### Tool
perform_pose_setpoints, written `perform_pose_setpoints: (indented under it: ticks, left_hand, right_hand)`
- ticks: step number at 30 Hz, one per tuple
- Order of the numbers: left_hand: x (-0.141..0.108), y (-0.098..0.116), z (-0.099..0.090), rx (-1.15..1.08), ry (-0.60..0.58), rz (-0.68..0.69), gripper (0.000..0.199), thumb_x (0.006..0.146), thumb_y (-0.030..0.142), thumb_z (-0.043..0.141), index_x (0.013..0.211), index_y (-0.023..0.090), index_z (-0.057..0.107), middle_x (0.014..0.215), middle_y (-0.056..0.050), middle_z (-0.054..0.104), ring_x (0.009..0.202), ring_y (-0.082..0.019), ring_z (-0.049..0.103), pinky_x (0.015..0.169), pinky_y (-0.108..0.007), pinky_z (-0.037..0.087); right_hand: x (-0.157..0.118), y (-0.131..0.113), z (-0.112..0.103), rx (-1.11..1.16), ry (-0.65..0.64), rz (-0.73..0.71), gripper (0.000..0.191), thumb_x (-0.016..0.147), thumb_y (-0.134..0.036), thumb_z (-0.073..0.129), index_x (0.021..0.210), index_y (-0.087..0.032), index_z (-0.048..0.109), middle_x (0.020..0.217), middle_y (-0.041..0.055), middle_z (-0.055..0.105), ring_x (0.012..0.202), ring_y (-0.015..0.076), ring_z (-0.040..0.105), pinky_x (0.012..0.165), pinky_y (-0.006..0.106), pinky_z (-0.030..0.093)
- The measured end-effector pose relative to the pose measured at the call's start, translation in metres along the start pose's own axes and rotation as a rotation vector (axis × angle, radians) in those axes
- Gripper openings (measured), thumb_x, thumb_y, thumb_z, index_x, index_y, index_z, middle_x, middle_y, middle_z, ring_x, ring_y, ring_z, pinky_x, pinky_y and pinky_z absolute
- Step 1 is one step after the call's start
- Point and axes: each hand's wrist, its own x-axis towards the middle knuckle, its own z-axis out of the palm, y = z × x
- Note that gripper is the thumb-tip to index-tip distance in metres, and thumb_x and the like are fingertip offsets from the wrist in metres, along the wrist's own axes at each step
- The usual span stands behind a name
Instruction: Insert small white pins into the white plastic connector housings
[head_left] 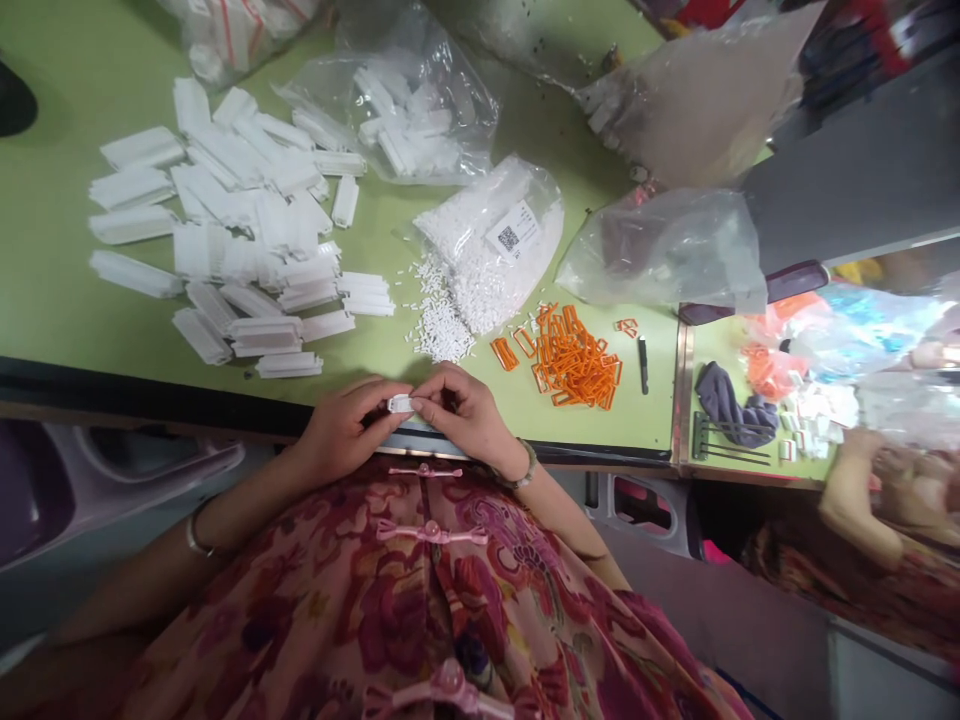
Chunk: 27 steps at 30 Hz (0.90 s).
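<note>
Between my two hands, at the table's front edge, is a small white plastic part (400, 403). My left hand (346, 425) pinches its left end between thumb and fingers. The fingers of my right hand (466, 412) are closed at its right end; whether they also hold a tiny piece is hidden. Just beyond my hands lies a spill of tiny white pegs (441, 325), coming from a clear bag of pegs (499, 250) with a printed label. To the right is a heap of orange rectangular frames (577, 360). Many white plastic strips (247, 210) are piled at the left.
A clear bag with more white strips (409, 120) lies at the back. Crumpled plastic bags (667, 245) and a dark slim tool (643, 365) are at the right. Beyond a table seam, another person's arm (859, 495) is beside a grey cloth (731, 405).
</note>
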Motion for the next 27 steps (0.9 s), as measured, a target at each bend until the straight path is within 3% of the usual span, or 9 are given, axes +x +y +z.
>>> perform_pose_setpoints:
  ticks: [5, 9, 11, 17, 22, 24, 27]
  left_hand:
    - [0.002, 0.003, -0.001, -0.007, 0.010, -0.020, 0.033, 0.103, 0.044, 0.057, 0.113, 0.020, 0.078, 0.104, -0.009, 0.083, 0.089, -0.023, 0.075, 0.085, -0.033, 0.060]
    - [0.004, 0.010, -0.001, -0.023, 0.106, -0.069, 0.032, 0.101, 0.044, 0.062, 0.113, 0.020, 0.080, 0.098, -0.006, 0.083, 0.080, -0.020, 0.072, 0.077, -0.030, 0.058]
    - [0.005, 0.011, 0.000, -0.027, 0.122, -0.077, 0.032, 0.100, 0.044, 0.064, 0.112, 0.020, 0.080, 0.096, -0.006, 0.083, 0.077, -0.019, 0.071, 0.075, -0.029, 0.057]
    - [0.004, 0.010, 0.000, -0.027, 0.135, -0.077, 0.031, 0.099, 0.044, 0.064, 0.111, 0.020, 0.081, 0.096, -0.006, 0.082, 0.077, -0.019, 0.070, 0.072, -0.029, 0.056]
    - [0.003, 0.010, 0.000, -0.044, 0.137, -0.086, 0.032, 0.101, 0.045, 0.064, 0.112, 0.019, 0.080, 0.095, -0.006, 0.081, 0.074, -0.018, 0.068, 0.071, -0.029, 0.056]
    - [0.003, 0.011, 0.000, -0.054, 0.131, -0.101, 0.033, 0.101, 0.046, 0.063, 0.113, 0.019, 0.080, 0.096, -0.006, 0.081, 0.074, -0.018, 0.068, 0.070, -0.029, 0.056]
    - [0.004, 0.011, 0.000, -0.069, 0.119, -0.115, 0.034, 0.101, 0.047, 0.063, 0.113, 0.020, 0.080, 0.097, -0.007, 0.081, 0.077, -0.020, 0.069, 0.071, -0.030, 0.057]
  right_hand:
    - [-0.005, 0.006, -0.008, -0.118, 0.025, -0.020, 0.016, 0.106, -0.037, 0.070, 0.101, -0.023, 0.075, 0.085, 0.0000, 0.067, 0.077, 0.0157, 0.060, 0.073, 0.030, 0.052]
    - [-0.010, 0.020, -0.040, -0.418, 0.338, 0.070, 0.017, 0.107, -0.034, 0.063, 0.105, -0.022, 0.075, 0.093, 0.0048, 0.073, 0.081, 0.0180, 0.065, 0.077, 0.032, 0.055]
    - [-0.008, 0.027, -0.051, -0.549, 0.383, 0.094, 0.013, 0.104, -0.029, 0.066, 0.106, -0.021, 0.075, 0.094, 0.0063, 0.074, 0.082, 0.0195, 0.066, 0.080, 0.034, 0.056]
    - [0.009, 0.026, -0.050, -0.713, 0.187, 0.126, 0.011, 0.099, -0.014, 0.065, 0.096, -0.018, 0.075, 0.096, 0.0112, 0.073, 0.090, 0.0256, 0.069, 0.083, 0.037, 0.053]
    - [0.010, 0.024, -0.051, -0.725, 0.195, 0.153, 0.012, 0.091, -0.011, 0.065, 0.085, -0.019, 0.070, 0.083, 0.0073, 0.068, 0.080, 0.0228, 0.064, 0.077, 0.035, 0.050]
    - [0.006, 0.022, -0.052, -0.650, 0.215, 0.131, 0.012, 0.090, -0.010, 0.064, 0.083, -0.019, 0.069, 0.080, 0.0047, 0.067, 0.075, 0.0199, 0.061, 0.075, 0.033, 0.049]
    - [0.000, 0.016, -0.047, -0.346, 0.181, 0.076, 0.009, 0.096, -0.021, 0.065, 0.088, -0.021, 0.068, 0.080, 0.0013, 0.066, 0.071, 0.0161, 0.058, 0.069, 0.030, 0.049]
